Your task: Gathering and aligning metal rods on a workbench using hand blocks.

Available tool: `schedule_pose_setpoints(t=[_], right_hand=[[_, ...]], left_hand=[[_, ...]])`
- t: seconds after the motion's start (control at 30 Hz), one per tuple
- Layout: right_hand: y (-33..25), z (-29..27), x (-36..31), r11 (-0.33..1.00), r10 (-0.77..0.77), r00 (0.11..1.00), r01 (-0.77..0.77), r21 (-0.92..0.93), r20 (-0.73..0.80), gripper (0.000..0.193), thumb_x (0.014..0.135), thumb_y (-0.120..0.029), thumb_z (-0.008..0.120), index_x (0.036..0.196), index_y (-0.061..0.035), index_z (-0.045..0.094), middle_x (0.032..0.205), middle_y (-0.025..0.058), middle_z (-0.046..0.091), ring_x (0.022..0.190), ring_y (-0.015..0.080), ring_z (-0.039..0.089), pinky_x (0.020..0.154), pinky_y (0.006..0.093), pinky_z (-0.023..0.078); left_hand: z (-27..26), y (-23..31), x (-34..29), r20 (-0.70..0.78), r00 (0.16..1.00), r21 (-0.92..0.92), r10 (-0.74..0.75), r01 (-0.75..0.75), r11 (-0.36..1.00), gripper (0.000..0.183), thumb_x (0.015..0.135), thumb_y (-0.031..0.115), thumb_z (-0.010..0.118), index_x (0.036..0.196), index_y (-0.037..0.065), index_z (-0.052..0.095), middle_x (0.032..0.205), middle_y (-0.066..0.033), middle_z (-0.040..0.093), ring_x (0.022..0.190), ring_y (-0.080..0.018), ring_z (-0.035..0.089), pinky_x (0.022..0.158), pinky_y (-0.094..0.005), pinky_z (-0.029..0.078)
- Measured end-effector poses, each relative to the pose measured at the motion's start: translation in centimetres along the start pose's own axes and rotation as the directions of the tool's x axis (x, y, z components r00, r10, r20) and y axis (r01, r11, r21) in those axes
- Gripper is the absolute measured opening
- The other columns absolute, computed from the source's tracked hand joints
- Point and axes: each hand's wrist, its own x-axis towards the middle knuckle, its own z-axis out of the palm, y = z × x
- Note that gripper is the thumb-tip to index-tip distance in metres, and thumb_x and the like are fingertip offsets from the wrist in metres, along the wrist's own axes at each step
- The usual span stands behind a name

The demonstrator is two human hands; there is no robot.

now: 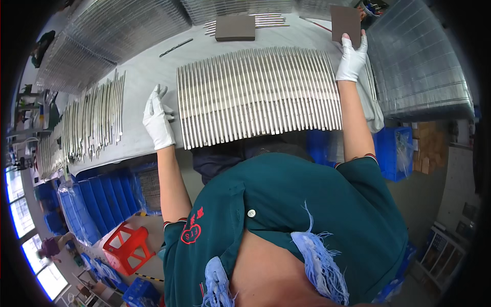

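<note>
A wide row of thin silvery metal rods (255, 94) lies side by side on the pale cloth of the table, their ends pointing toward and away from me. Beside the left end of that row is my left hand (159, 118) in a white glove, fingers apart and holding nothing. My right hand (352, 60), gloved too, grips a flat brown rectangular block (346, 23) past the row's far right corner, its thumb on the block's face. A second brown block (235, 28) rests on several rods (271, 20) at the back of the table.
A dark drill bit (176, 47) lies behind the row. More rods (92, 120) spread over the table's left side. Stacked clear plastic trays (417, 66) stand at right, with others (123, 33) along the back. Below are blue crates (394, 153) and a red stool (128, 249).
</note>
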Motion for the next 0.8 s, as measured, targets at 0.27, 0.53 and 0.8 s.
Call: schedule_pose_setpoints(t=[0.27, 0.53, 0.8], right_hand=[[-0.2, 0.1, 0.0, 0.998, 0.019, 1.000, -0.019, -0.057, 0.008, 0.064, 0.089, -0.011, 0.071, 0.144, -0.0053, 0.038, 0.130, 0.0133, 0.053, 0.113, 0.0212, 0.057, 0.093, 0.0360, 0.054], [-0.9, 0.1, -0.1, 0.993, 0.117, 0.993, -0.117, 0.009, -0.009, 0.065, 0.089, -0.011, 0.072, 0.144, -0.0036, 0.039, 0.130, 0.0126, 0.054, 0.113, 0.0202, 0.057, 0.094, 0.0331, 0.052], [-0.8, 0.5, -0.2, 0.991, 0.137, 0.990, -0.137, 0.009, -0.028, 0.065, 0.088, -0.009, 0.073, 0.143, -0.0029, 0.039, 0.126, 0.0118, 0.058, 0.106, 0.0176, 0.059, 0.092, 0.0294, 0.049]], left_hand=[[-0.1, 0.2, 0.0, -0.013, 1.000, -0.012, -0.011, 0.011, 1.000, 0.037, 0.103, 0.027, 0.049, 0.128, 0.002, 0.060, 0.114, -0.0091, 0.070, 0.056, -0.0007, 0.047, 0.049, -0.0155, 0.042], [0.0, 0.2, -0.3, -0.017, 1.000, 0.002, 0.018, -0.018, 1.000, 0.040, 0.104, 0.030, 0.046, 0.129, 0.002, 0.060, 0.108, -0.0117, 0.071, 0.053, -0.0004, 0.046, 0.049, -0.0151, 0.040], [-0.5, -0.2, -0.2, -0.014, 0.999, -0.039, 0.035, -0.035, 0.999, 0.037, 0.103, 0.024, 0.045, 0.127, 0.001, 0.061, 0.106, -0.0136, 0.071, 0.054, -0.0011, 0.048, 0.049, -0.0162, 0.042]])
